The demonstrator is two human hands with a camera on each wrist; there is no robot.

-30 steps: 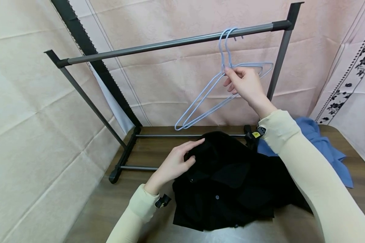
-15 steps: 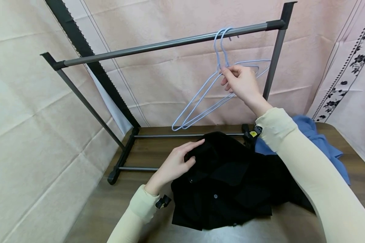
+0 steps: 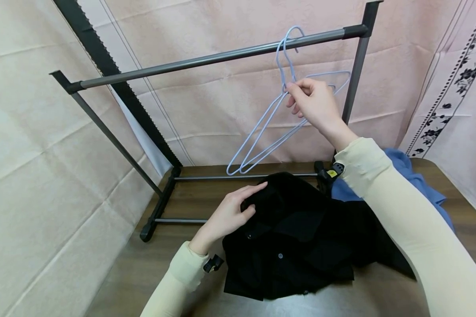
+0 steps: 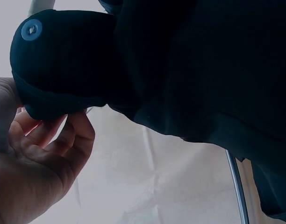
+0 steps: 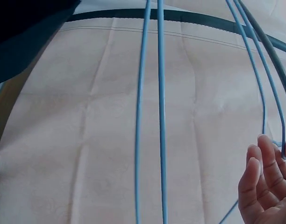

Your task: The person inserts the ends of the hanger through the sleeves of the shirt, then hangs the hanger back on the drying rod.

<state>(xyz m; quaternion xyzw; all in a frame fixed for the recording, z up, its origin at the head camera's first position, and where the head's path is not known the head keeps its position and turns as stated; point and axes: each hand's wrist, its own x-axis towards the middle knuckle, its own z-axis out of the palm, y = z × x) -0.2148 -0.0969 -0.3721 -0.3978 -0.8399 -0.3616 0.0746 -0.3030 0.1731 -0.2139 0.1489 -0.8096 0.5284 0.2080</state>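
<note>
Two light blue wire hangers (image 3: 127, 264) hang side by side at the right part of the rack's top bar (image 3: 214, 58). With thumb and fingertips my right hand (image 3: 316, 103) pinches hanger wire just below the hooks; one hook arches above the bar. In the right wrist view, that hand (image 5: 269, 182) is at the lower right, beside the long blue wires (image 5: 161, 112). Below, a black buttoned shirt (image 3: 301, 237) lies bunched on the table. My left hand (image 3: 230, 211) holds its collar edge, the fingers partly hidden by cloth in the left wrist view.
The dark metal rack's left post (image 3: 115, 136) and base bar (image 3: 180, 221) stand on the brown wooden table (image 3: 198, 200). A blue garment (image 3: 420, 185) lies at the right, behind my right arm. Pale cloth (image 3: 206, 123) hangs behind the rack.
My right hand has raised a hanger slightly, so its hook now stands higher over the bar. The left hand and the black shirt stay put; the view has shifted a little.
</note>
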